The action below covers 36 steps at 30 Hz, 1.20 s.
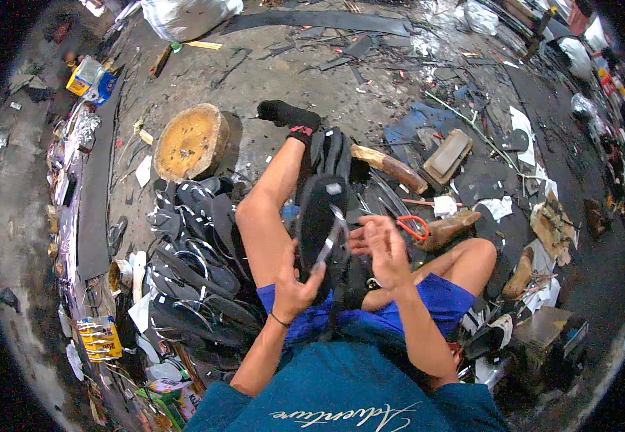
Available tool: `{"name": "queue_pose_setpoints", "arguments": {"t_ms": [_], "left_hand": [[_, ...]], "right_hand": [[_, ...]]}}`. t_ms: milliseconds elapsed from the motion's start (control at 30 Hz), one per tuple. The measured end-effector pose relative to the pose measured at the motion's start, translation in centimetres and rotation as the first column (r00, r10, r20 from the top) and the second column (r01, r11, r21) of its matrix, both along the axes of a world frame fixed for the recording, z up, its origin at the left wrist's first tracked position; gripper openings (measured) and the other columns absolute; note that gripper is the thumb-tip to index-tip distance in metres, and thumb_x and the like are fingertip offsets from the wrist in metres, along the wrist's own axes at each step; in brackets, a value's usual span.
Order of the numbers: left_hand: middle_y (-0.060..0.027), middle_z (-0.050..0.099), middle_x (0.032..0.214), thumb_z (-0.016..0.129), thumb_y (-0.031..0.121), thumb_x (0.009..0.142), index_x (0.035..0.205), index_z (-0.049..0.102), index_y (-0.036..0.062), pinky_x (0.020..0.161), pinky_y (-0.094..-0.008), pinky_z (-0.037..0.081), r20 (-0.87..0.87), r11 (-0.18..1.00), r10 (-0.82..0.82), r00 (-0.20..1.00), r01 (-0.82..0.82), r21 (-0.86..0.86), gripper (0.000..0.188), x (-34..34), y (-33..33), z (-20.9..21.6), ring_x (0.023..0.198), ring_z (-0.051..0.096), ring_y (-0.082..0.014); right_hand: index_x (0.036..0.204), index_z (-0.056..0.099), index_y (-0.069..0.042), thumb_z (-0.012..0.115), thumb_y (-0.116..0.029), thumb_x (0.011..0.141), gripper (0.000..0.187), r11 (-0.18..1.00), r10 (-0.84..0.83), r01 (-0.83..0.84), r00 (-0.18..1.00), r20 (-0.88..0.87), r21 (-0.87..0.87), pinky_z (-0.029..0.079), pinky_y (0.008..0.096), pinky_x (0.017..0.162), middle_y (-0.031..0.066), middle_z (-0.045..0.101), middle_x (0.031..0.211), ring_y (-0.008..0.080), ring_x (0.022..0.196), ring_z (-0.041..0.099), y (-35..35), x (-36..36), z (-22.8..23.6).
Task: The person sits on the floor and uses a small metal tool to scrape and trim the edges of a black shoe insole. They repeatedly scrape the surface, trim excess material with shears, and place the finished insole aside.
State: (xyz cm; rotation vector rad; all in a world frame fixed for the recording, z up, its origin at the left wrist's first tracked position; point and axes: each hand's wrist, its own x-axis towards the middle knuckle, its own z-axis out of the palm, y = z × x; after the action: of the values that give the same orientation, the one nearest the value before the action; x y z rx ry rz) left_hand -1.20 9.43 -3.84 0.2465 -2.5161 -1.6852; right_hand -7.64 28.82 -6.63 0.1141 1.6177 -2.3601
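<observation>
The black sandal (315, 209) lies over the lap, long axis near to far, its near-left edge grasped by the left hand (298, 289), while the right hand (383, 253), fingers loosely spread, sits just right of the pale strap (332, 241), contact unclear through blur

Head fisheye, left of a worn pair | looks steeply down over the wearer's teal shirt (334, 378), nearest | left hand (297, 289) and right hand (384, 253) close, near centre | floor (278, 75) farther, curving toward dark rim
</observation>
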Motion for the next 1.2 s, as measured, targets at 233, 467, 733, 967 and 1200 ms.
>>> {"name": "queue_pose_setpoints", "arguments": {"t_ms": [233,467,733,967,1200], "left_hand": [[-0.0177,0.059,0.124,0.079,0.021,0.085,0.132,0.046,-0.0042,0.097,-0.0373,0.05,0.151,0.928,-0.131,0.98,0.067,0.366,0.063,1.3,-0.1,1.9,0.114,0.061,-0.0232],[-0.0138,0.062,0.111,0.075,0.01,0.085,0.125,0.055,-0.0025,0.078,-0.0302,0.055,0.07,0.998,-0.046,0.996,0.044,0.038,0.047,-0.5,2.1,0.4,0.1,0.064,-0.0209],[-0.0119,0.061,0.108,0.077,0.015,0.084,0.12,0.058,-0.0004,0.081,-0.035,0.054,0.11,0.987,-0.091,0.99,0.075,0.144,0.043,0.3,1.4,-0.8,0.1,0.063,-0.0222],[-0.012,0.063,0.109,0.078,0.015,0.084,0.122,0.056,-0.0002,0.09,-0.0366,0.052,0.175,0.99,-0.069,0.982,0.046,0.132,0.047,0.7,1.4,-0.1,0.103,0.061,-0.0231],[-0.0101,0.061,0.107,0.074,0.006,0.083,0.116,0.054,-0.0013,0.083,-0.0325,0.054,0.034,0.98,-0.197,0.98,0.198,-0.008,0.039,0.3,2.4,0.2,0.096,0.061,-0.0187]], "right_hand": [[0.106,0.063,0.002,0.065,-0.014,0.096,0.019,0.978,0.027,-0.059,0.988,0.155,0.203,0.054,0.0243,0.064,0.0076,0.069,0.088,0.0117,0.073,0.067,-2.6,2.3,2.8],[0.097,0.068,-0.002,0.069,-0.012,0.09,0.012,0.8,0.009,0.07,0.992,-0.129,0.595,0.049,0.0304,0.059,0.0073,0.069,0.081,0.0132,0.067,0.062,-2.4,3.0,2.3],[0.094,0.069,-0.001,0.07,-0.017,0.09,0.016,0.808,0.062,0.006,0.993,-0.096,0.589,0.052,0.032,0.067,0.0118,0.07,0.084,0.0192,0.074,0.067,-1.7,3.2,1.0],[0.094,0.07,-0.003,0.07,-0.02,0.09,0.018,0.779,0.062,0.031,0.99,-0.125,0.627,0.053,0.0341,0.074,0.0123,0.07,0.088,0.0197,0.081,0.067,-0.8,3.8,2.3],[0.095,0.066,0.002,0.068,-0.011,0.09,0.015,0.802,0.005,0.173,0.955,-0.296,0.572,0.051,0.0335,0.065,0.0135,0.067,0.077,0.0217,0.07,0.066,-0.6,3.6,0.5]]}}
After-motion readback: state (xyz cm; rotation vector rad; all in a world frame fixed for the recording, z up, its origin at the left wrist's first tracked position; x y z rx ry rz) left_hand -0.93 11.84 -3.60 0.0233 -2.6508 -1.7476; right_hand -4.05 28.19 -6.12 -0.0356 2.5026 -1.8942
